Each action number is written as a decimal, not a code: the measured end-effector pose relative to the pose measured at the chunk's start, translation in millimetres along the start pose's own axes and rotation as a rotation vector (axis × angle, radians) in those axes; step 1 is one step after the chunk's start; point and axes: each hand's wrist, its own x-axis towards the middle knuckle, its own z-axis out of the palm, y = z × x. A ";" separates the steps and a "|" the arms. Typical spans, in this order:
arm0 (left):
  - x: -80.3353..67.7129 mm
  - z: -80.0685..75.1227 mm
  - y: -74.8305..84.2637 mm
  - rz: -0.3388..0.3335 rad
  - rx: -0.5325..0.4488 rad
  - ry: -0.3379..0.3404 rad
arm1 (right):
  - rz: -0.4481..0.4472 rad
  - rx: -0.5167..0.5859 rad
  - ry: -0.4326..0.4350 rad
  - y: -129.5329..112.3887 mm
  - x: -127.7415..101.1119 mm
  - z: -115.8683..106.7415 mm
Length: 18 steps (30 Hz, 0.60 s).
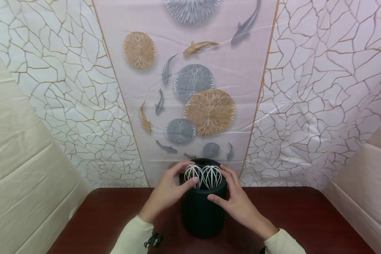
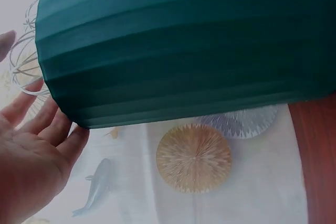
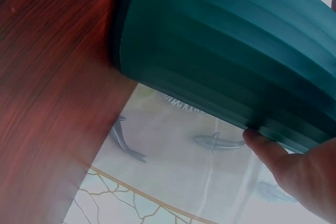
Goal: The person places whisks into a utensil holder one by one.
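A dark teal ribbed pot (image 1: 203, 211) stands on the red-brown table (image 1: 114, 215) near its back edge. Two white wire balls sit side by side in the pot's mouth. My left hand (image 1: 189, 172) pinches the left wire ball (image 1: 193, 174) between thumb and fingers. The fingers of my right hand (image 1: 217, 183) curl round the far side of the right wire ball (image 1: 212, 176), and its thumb presses the pot's wall just under the rim. The left wrist view shows the pot (image 2: 184, 45), a wire ball (image 2: 23, 61) and my left palm (image 2: 31, 166). In the right wrist view my thumb (image 3: 262, 145) touches the pot (image 3: 226, 61).
Behind the table hangs a cloth backdrop (image 1: 193, 88) printed with fish and round discs, flanked by crackle-patterned panels (image 1: 320, 88). Cream fabric (image 1: 22, 158) lines both sides. The table edge (image 3: 47, 77) meets the backdrop close behind the pot.
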 end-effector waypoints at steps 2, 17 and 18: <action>-2.0 -0.8 -0.4 0.034 -0.013 0.023 | -0.010 0.011 -0.002 0.9 0.3 0.5; -25.5 12.2 -45.0 0.004 -0.053 0.070 | -0.048 0.079 0.030 11.9 -3.6 7.5; -27.4 14.6 -47.2 -0.008 -0.059 0.072 | -0.049 0.082 0.042 12.9 -5.2 8.9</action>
